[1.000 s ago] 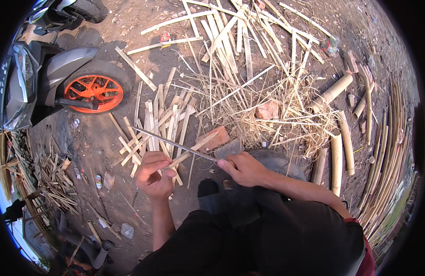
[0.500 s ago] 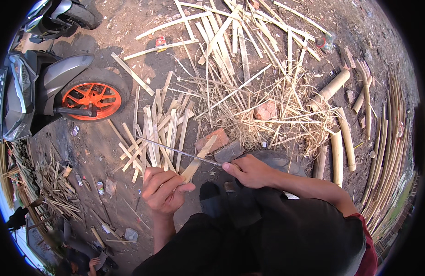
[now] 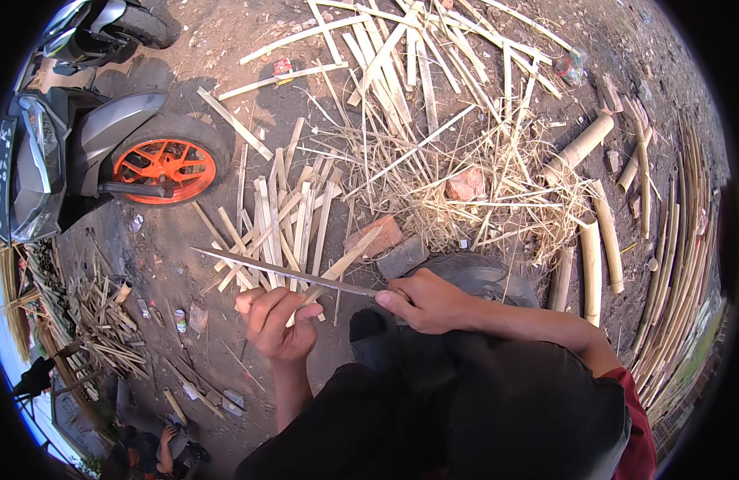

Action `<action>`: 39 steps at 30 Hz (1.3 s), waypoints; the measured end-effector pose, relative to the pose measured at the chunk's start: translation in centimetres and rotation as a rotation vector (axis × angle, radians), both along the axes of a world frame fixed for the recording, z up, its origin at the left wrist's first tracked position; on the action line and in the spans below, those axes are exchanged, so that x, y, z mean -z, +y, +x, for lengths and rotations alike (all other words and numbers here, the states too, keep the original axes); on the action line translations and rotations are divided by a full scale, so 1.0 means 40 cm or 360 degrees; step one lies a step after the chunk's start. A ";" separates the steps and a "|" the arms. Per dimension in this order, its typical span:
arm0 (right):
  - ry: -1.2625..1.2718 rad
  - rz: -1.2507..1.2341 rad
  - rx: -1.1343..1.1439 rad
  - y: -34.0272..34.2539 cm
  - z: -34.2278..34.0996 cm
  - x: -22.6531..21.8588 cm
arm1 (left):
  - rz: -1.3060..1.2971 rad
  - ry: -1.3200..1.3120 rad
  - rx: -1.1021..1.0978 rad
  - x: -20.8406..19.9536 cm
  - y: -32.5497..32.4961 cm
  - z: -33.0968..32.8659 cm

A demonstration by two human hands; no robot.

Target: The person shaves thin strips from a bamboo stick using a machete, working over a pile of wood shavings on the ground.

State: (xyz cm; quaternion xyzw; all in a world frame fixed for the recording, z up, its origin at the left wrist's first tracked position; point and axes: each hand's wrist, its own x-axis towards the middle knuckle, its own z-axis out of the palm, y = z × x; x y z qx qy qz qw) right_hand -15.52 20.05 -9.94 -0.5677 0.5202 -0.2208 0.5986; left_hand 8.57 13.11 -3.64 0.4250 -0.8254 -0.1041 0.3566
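My right hand [image 3: 430,302] is closed round the handle of a long knife [image 3: 337,285], whose narrow blade points left. In my left hand [image 3: 278,322], fingers curled, is a pale bamboo strip [image 3: 356,254] slanting up and to the right. The blade crosses the strip just above my left fingers; whether the edge bites into it I cannot make out. Beyond my left hand lies a heap of short split bamboo strips [image 3: 267,228]. A red brick [image 3: 375,234] and a grey block [image 3: 404,257] sit on the ground past the strip's tip.
Fibrous shavings [image 3: 513,192] and long bamboo strips [image 3: 385,60] cover the ground ahead. Thick bamboo pieces [image 3: 591,272] and long poles [image 3: 665,264] lie right. A motorcycle with an orange wheel [image 3: 165,170] stands left. Another person [image 3: 165,448] is at lower left.
The knife blade has turned to show more of its flat side, and its tip now reaches farther left. My left hand has shifted slightly left with the bamboo strip.
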 end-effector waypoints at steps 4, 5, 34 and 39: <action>0.0123 0.0091 -0.0007 0.004 -0.036 0.065 | -0.0015 0.0008 -0.0047 0.005 0.006 0.000; 0.0174 0.0104 -0.0032 -0.006 -0.042 0.069 | -0.0047 0.0026 -0.0072 -0.002 -0.004 0.001; 0.0055 0.0155 0.0109 0.020 -0.010 0.113 | 0.0060 0.0335 -0.0350 0.061 -0.012 0.015; 0.0485 0.0468 -0.0015 0.015 -0.063 0.218 | 0.0059 0.0320 -0.0438 0.049 -0.024 0.034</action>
